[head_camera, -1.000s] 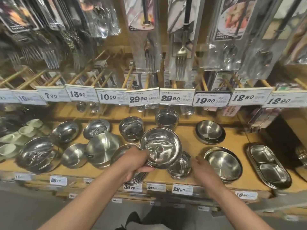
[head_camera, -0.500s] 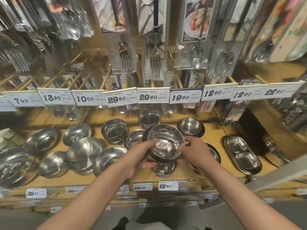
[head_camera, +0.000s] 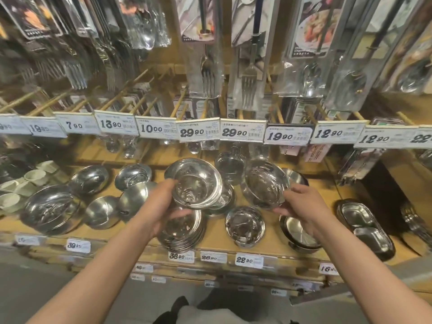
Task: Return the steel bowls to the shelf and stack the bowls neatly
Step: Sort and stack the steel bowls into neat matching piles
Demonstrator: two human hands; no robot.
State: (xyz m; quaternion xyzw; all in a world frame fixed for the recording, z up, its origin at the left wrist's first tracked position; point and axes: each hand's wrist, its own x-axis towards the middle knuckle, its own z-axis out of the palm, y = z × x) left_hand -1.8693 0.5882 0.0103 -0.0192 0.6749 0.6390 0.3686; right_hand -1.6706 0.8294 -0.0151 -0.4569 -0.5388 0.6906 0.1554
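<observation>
My left hand (head_camera: 161, 204) grips a wide steel bowl (head_camera: 195, 182) by its near rim, held above the wooden shelf (head_camera: 271, 242). My right hand (head_camera: 301, 206) holds a second steel bowl (head_camera: 265, 183), tilted toward me, to the right of the first. The two bowls are apart. Below my left hand sits a stack of steel bowls (head_camera: 183, 232) at the shelf's front. A single small bowl (head_camera: 245, 225) stands between my hands, lower down.
More steel bowls lie left (head_camera: 50, 209) and behind (head_camera: 133, 176) on the shelf. A dark-rimmed bowl (head_camera: 299, 237) and a two-part steel tray (head_camera: 367, 228) sit right. Price tags (head_camera: 243, 132) and hanging packed forks (head_camera: 250, 73) overhang the shelf. White cups (head_camera: 35, 177) stand far left.
Half a second ago both hands held one stacked pair together at the centre. Now the bowls are separated, one in each hand, the right one moved rightward.
</observation>
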